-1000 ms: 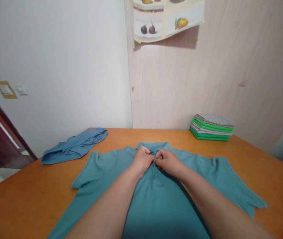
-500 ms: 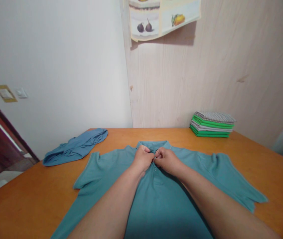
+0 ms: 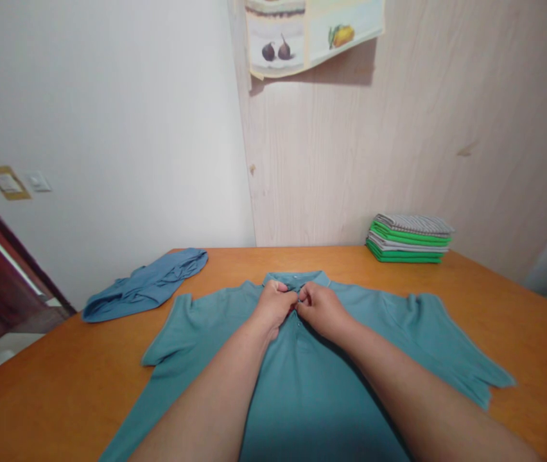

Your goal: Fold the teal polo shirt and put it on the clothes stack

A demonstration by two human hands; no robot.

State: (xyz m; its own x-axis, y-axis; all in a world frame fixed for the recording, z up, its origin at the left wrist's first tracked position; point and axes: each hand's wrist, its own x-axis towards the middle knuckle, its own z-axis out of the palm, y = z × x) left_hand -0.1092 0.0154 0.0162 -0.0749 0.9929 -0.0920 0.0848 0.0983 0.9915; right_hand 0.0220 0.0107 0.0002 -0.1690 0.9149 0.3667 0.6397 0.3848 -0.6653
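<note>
A teal polo shirt (image 3: pixel 312 398) lies spread front side up, its collar toward the far side and its short sleeves out to both sides. At the button placket just below the collar, my left hand (image 3: pixel 274 305) pinches the cloth from the left. My right hand (image 3: pixel 320 308) pinches the same spot from the right, fingertips almost touching those of the left. The fingers hide the upper button and buttonhole. One small button shows on the placket below them.
The orange-brown wooden table (image 3: pixel 52 378) carries everything. A crumpled blue garment (image 3: pixel 146 285) lies at the far left. At the back right stands a stack of folded green and grey striped cloths (image 3: pixel 411 239). Behind is a wall with a fruit poster (image 3: pixel 278 64).
Both hands stay at the placket, with only slight finger movement. The view has shifted very slightly; the shirt lies in the same place.
</note>
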